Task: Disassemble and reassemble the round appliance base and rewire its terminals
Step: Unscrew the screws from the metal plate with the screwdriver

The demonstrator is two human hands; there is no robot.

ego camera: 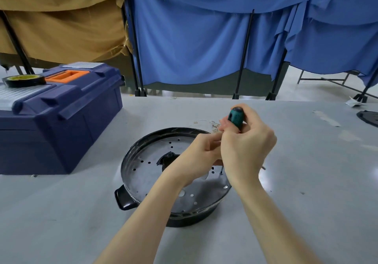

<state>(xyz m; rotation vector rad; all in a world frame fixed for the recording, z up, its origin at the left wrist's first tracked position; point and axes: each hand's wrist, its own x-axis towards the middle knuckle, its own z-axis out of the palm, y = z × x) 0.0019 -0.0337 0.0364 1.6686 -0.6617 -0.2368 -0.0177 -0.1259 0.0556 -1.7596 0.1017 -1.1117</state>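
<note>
The round appliance base lies on the grey table, a black shell with a perforated metal plate and a black handle at its front left. My right hand grips a green-handled screwdriver held upright, its tip down at a screw near the plate's right rim. My left hand is over the plate's middle, its fingers curled around the screwdriver's shaft, which is mostly hidden. Thin wires with ring terminals lie on the table just behind the base.
A dark blue toolbox with an orange handle stands at the left, with a roll of black tape on its lid. A black round part sits at the table's right edge. Blue and tan cloth screens hang behind the table.
</note>
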